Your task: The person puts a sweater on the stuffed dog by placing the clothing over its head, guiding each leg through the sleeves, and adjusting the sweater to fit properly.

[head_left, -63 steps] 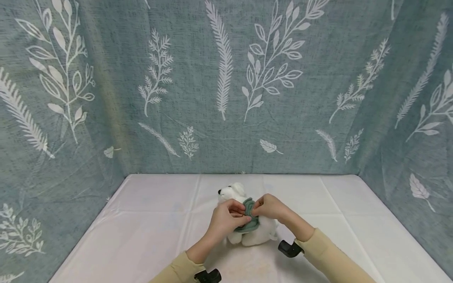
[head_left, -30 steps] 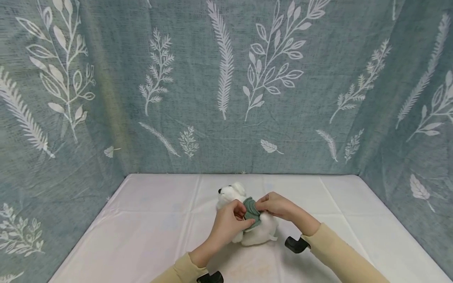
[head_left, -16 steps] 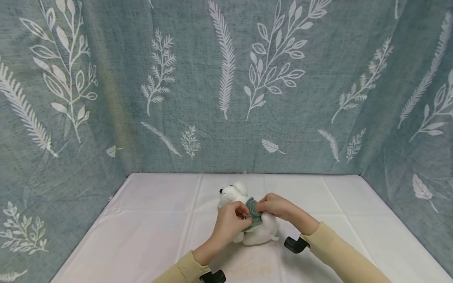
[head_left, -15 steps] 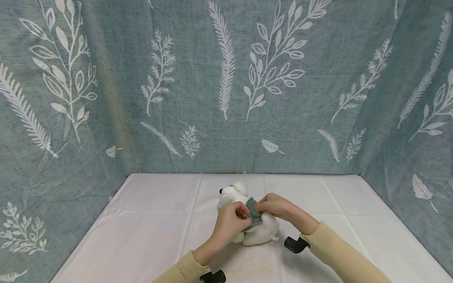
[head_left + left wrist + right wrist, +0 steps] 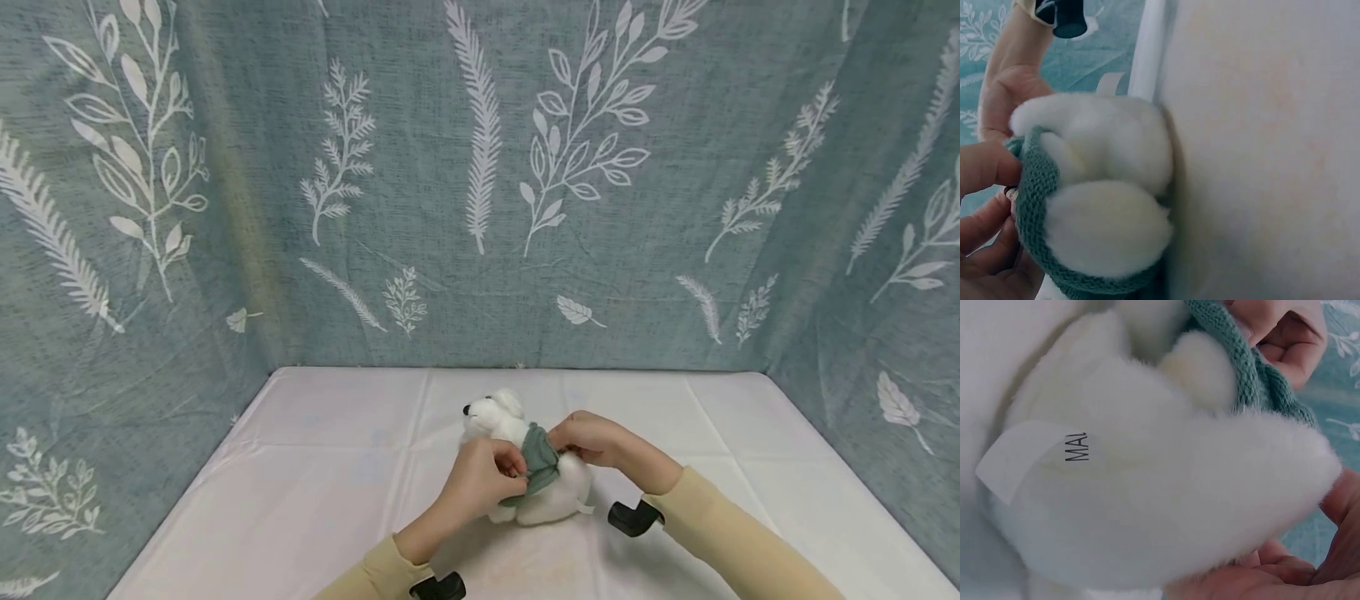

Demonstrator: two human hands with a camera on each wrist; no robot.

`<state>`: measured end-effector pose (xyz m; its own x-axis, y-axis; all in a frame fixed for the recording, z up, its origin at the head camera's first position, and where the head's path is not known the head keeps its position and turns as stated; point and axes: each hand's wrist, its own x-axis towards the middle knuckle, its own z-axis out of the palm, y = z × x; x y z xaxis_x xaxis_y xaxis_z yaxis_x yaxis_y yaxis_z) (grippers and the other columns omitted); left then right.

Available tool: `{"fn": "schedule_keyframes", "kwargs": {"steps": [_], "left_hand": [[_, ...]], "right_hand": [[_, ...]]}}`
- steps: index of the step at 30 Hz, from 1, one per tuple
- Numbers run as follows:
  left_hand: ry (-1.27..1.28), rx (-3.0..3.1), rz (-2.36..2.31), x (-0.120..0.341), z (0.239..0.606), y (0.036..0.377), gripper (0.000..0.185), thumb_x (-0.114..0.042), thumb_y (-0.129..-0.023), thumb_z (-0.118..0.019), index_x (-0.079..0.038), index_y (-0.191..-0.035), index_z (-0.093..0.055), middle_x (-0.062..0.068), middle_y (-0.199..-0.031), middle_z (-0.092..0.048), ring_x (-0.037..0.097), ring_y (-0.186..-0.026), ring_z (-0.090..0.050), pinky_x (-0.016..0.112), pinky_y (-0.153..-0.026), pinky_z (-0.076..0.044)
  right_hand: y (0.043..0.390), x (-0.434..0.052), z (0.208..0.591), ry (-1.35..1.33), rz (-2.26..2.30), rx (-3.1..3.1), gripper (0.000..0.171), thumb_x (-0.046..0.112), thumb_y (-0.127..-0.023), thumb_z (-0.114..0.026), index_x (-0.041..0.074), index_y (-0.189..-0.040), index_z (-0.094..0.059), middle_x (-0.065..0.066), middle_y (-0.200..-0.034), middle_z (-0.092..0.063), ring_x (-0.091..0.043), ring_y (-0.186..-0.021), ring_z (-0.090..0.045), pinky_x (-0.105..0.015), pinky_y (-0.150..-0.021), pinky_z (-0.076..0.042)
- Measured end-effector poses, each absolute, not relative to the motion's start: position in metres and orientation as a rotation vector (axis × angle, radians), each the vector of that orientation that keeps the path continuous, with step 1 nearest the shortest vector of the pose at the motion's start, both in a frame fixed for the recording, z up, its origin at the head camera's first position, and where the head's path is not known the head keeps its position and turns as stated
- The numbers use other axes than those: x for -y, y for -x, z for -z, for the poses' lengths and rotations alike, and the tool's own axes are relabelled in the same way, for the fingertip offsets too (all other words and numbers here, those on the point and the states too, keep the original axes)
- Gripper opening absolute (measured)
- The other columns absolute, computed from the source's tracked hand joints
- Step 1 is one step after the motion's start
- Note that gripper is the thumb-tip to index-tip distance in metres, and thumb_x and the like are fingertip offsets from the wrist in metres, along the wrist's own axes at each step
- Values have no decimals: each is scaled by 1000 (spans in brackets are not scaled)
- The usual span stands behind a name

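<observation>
A white plush toy animal with a black nose and floppy ear lies on the white cloth, head to the left. A green knitted sweater wraps its middle. My left hand pinches the sweater's near side between thumb and fingers; a small button-like piece shows between them in the left wrist view. At the toy's back, my right hand has curled fingers at the sweater's rear edge, its fingertips partly hidden. In the right wrist view the toy's rump covers much of that hand.
A white fabric tag with black letters sticks out from the toy's rear. White cloth covers the table. Blue-green curtains with a white leaf print stand behind and on both sides. Black wrist mounts hang below the sleeves.
The sweater, bunched up between the hands half a second ago, now lies flatter and further down the toy's side. My left hand has moved slightly down and left; the right has shifted slightly right.
</observation>
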<state>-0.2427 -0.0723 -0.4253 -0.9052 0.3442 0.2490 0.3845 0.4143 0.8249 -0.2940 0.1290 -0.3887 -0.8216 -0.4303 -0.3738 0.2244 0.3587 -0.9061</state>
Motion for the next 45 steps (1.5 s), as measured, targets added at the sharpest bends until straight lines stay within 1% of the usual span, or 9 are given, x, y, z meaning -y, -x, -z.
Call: {"fn": "schedule_keyframes", "kwargs": {"steps": [5,12,15,20,29,32,37,43,45], "left_hand": [[681,2613,1510,76,424,245,14,1,-67,-70,-12,-67,-67,-5,-61,-62,2,-55,-53,19,-53,-47],[674,2639,1452,81,422,244,14,0,-66,-72,-14,-65,-68,-6,-59,-62,1,-52,-53,18,-50,-45],[665,2639,1428,84,421,244,14,-1,-66,-72,-14,-65,-68,-6,-58,-62,1,-52,-53,19,-50,-45],[614,2648,1418,90,422,246,15,-2,-67,-72,-17,-66,-69,-7,-60,-62,3,-53,-55,20,-51,-47],[561,2644,1384,96,421,249,16,-2,-67,-70,-18,-65,-69,-8,-59,-62,5,-54,-55,21,-51,-46],[554,2638,1378,98,423,252,15,-1,-69,-70,-16,-66,-69,-7,-60,-62,6,-54,-55,22,-51,-46],[533,2621,1410,95,424,258,15,-1,-70,-70,-15,-67,-68,-6,-61,-62,5,-55,-54,21,-51,-46],[636,2608,1502,87,421,258,11,-4,-76,-68,-13,-83,-67,-2,-79,-65,7,-69,-57,22,-62,-49],[651,2603,1545,85,419,256,13,-7,-79,-68,-12,-91,-67,0,-86,-67,8,-74,-60,21,-66,-50]], "right_hand": [[296,-129,393,140,1551,-1981,33,-2,-75,-54,17,-52,-39,5,-55,-34,-9,-56,-35,-21,-60,-36],[296,-132,398,199,1545,-1882,21,2,-82,-52,14,-67,-62,3,-71,-57,-8,-78,-56,-19,-74,-47],[297,-132,399,190,1541,-1867,23,2,-83,-50,14,-65,-56,4,-67,-51,-8,-74,-52,-19,-72,-44],[299,-132,401,163,1546,-1865,29,1,-85,-49,15,-60,-48,7,-57,-39,-6,-59,-40,-18,-63,-38],[298,-136,400,177,1562,-1803,34,1,-90,-48,16,-60,-48,7,-57,-38,-4,-54,-34,-17,-58,-34],[298,-138,400,158,1575,-1787,32,1,-91,-50,16,-63,-54,7,-58,-40,-4,-54,-34,-16,-57,-33],[301,-140,400,139,1570,-1782,29,2,-91,-50,15,-67,-59,7,-60,-42,-3,-56,-38,-16,-60,-37],[305,-144,398,216,1568,-1799,31,6,-93,-50,15,-63,-45,6,-63,-37,-5,-60,-36,-20,-64,-36],[303,-145,396,243,1572,-1827,26,9,-94,-51,13,-69,-49,6,-68,-42,-6,-64,-39,-21,-66,-38]]}}
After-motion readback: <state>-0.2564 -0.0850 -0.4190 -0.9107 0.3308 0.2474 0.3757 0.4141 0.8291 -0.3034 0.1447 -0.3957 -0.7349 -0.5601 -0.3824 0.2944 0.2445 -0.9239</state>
